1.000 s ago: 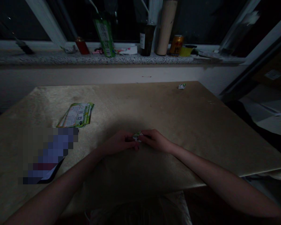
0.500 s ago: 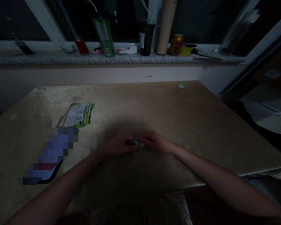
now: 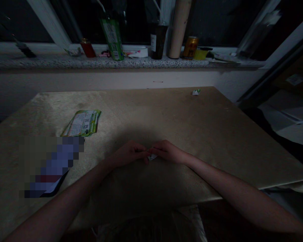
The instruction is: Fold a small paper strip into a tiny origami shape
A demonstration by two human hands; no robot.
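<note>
A small whitish printed packet is between my hands, low over the near middle of the table; most of it is hidden by fingers. My left hand is closed, thumb and fingers pinched at the packet's left edge. From the other side my right hand grips the same packet between thumb and fingers. The fingertips of both hands almost meet. Dim light hides the packet's exact kind.
Green-and-white pouches lie on the table at left, above a phone-like device with a blurred-out screen. A small crumpled wrapper rests near the far edge. Cups, a can and a jar line the windowsill.
My left thumb and fingers have come together and moved slightly right onto the packet. The packet has turned or tilted a little. My right hand has barely moved.
</note>
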